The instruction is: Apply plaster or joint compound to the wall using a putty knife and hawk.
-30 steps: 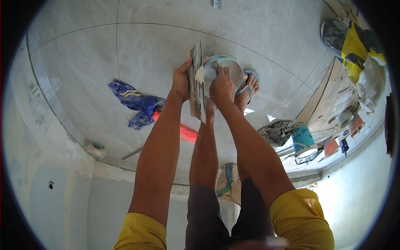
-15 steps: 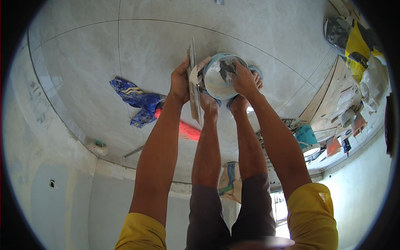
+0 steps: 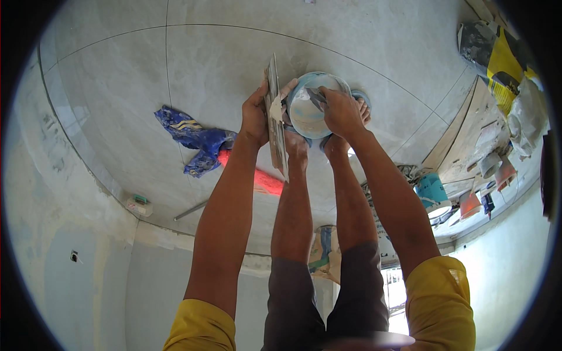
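My left hand (image 3: pixel 255 120) is closed around a long, flat plastering trowel (image 3: pixel 280 143), held on edge just left of the bucket. A pale lump of putty (image 3: pixel 277 109) clings to the blade's side. In my right hand (image 3: pixel 343 114) is a putty knife (image 3: pixel 317 96), gripped over the bucket's opening with its blade slanting in at the far side. The round bucket (image 3: pixel 308 124) stands on the floor between my feet, its inside smeared with whitish putty. The knife's handle is hidden by my fingers.
Left of my legs lie a crumpled blue bag (image 3: pixel 196 137) and a red bundle (image 3: pixel 268 182) on the tiled floor (image 3: pixel 228 64). To the right are a black-and-yellow sack (image 3: pixel 497 61), cardboard (image 3: pixel 453 131) and a teal bucket (image 3: pixel 430 190). A wall (image 3: pixel 76 199) borders the left.
The putty knife has turned, so its blade shows narrower, and my right hand has moved slightly left. The trowel has shifted a little to the right.
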### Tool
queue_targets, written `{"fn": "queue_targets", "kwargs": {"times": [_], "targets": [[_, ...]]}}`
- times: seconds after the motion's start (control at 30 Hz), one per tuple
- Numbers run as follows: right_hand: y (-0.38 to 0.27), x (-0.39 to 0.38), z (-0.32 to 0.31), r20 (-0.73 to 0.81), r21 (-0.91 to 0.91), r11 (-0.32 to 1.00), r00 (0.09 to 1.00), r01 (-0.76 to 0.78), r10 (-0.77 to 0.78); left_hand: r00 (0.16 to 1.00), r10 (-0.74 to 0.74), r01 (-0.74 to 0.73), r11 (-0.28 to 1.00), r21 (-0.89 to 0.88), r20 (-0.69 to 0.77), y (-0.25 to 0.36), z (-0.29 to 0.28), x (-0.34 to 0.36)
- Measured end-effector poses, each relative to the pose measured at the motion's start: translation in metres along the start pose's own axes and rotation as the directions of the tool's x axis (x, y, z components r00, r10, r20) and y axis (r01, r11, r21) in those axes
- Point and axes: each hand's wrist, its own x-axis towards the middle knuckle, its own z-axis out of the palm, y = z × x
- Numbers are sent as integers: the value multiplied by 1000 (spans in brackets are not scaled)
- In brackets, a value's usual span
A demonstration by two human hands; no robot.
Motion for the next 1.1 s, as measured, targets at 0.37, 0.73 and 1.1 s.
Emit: {"fn": "queue_targets", "kwargs": {"times": [0.37, 0.73, 1.1], "targets": [[-8, -11, 17, -12, -209, 934, 955, 288, -297, 1000, 18, -18, 1000, 22, 9, -4, 3, -1], [30, 49, 2, 488, -86, 981, 865, 177, -113, 1000, 22, -22, 1000, -6, -22, -10, -19, 2], [25, 11, -28, 560, 96, 993, 829, -75, 8, 993, 114, -113, 992, -65, 14, -10, -77, -39]]}}
